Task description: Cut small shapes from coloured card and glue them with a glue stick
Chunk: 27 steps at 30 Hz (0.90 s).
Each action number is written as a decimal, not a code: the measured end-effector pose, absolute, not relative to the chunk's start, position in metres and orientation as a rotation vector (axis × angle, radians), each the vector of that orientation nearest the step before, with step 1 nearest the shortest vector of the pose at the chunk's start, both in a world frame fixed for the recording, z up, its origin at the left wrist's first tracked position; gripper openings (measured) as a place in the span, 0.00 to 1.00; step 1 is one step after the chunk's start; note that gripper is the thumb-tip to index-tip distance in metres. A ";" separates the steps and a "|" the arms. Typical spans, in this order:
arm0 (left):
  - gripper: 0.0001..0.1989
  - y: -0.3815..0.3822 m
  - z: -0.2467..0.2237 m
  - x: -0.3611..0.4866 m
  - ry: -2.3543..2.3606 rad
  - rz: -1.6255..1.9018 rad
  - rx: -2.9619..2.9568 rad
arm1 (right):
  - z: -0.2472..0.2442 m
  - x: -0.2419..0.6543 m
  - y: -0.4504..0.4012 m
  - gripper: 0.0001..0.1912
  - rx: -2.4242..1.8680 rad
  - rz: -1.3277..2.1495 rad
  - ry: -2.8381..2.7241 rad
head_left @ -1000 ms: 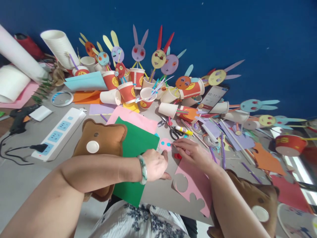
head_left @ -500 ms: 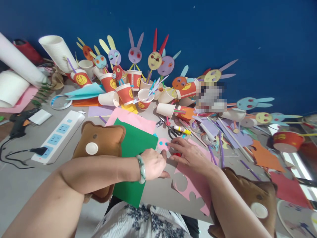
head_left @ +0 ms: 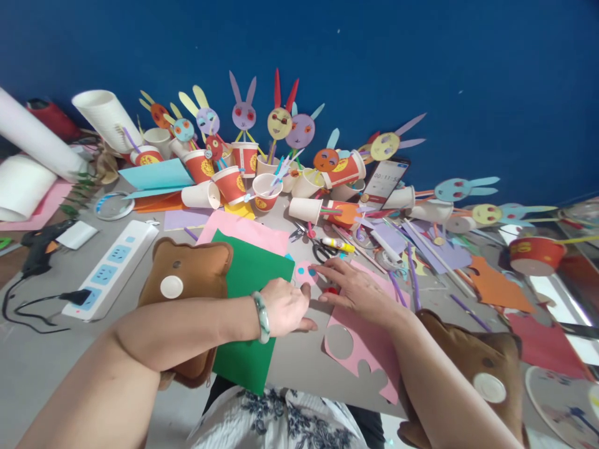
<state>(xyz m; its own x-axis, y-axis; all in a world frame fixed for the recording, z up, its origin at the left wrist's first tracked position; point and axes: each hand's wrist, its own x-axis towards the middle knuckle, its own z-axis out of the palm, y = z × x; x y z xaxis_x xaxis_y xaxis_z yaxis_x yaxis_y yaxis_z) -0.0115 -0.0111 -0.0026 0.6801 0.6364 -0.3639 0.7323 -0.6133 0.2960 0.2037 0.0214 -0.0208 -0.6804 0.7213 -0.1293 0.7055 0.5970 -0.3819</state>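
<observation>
A pink paper circle with two blue dots lies flat on the grey table. My left hand, with a green bangle at the wrist, is just below the circle, its fingers curled down and partly hidden; whether they hold anything is unclear. From the right, my right hand lies with its fingers apart, fingertips at the circle's right edge. A small red thing shows beneath its fingers. Under my right forearm is pink paper with round cut-outs, and green paper extends under my left wrist.
Brown cushions support both forearms. A power strip and a glue gun lie left. Scissors and a yellow glue stick are beyond the circle. Paper cups with rabbit figures line the back, beside a phone.
The view has shifted slightly, so the objects at the back appear lower and further left. Both hands keep nearly the same pose around the pink circle.
</observation>
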 end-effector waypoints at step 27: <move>0.30 -0.008 -0.008 -0.009 1.099 -0.091 2.637 | -0.020 0.197 0.021 0.26 -1.287 0.581 -2.776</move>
